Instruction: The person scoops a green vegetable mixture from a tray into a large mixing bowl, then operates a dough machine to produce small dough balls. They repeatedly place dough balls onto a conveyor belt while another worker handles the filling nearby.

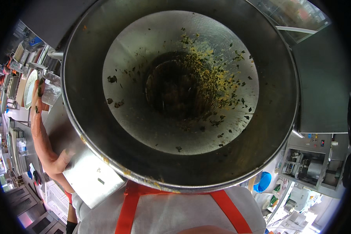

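A wide round stainless-steel vessel (269,140) stands before me, with a funnel-like inner wall and a dark centre. Chopped green leaf bits and yellow crumbs (213,79) cling to its inside, thickest on the right. To the left of the rim is my left hand (45,149), stretched out by the lens. Its fingers are extended and the thumb stands apart, with dark green bits stuck to the fingers. It looks to hold nothing. Beneath it lies a shiny metal panel (90,175) with a few specks. My right hand is out of view.
Stacked trays and clear containers (51,90) sit at the far left beside a pale oval dish (31,87). A white plastic crate (57,199) stands lower left. At right are a machine with exposed workings (305,166) and a blue tub (262,182).
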{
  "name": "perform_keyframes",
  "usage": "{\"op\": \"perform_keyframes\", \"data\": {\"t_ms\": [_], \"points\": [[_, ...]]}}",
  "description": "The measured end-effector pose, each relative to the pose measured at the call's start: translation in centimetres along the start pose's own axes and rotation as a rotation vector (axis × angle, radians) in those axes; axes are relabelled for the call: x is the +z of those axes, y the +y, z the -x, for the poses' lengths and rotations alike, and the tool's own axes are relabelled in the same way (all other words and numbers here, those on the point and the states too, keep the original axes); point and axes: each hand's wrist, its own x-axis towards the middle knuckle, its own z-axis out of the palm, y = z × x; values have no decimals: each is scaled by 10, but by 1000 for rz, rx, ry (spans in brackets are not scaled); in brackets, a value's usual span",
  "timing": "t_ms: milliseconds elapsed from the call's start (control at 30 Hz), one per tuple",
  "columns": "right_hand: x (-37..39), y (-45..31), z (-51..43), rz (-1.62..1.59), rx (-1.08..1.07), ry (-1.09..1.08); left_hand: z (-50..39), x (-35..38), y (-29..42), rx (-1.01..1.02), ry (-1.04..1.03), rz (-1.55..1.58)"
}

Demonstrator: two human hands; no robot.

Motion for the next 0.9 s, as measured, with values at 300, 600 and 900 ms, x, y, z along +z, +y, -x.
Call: {"op": "perform_keyframes", "data": {"t_ms": [300, 600, 900], "points": [[-23, 7, -57, 39, -96, 31, -24, -3, 10, 205, -127, -267], [61, -19, -3, -203, -283, -471, -22, -6, 16, 270, -64, -267], [37, -18, -17, 231, 375, -366, 149, 87, -36, -232, 1032, 150]]}}
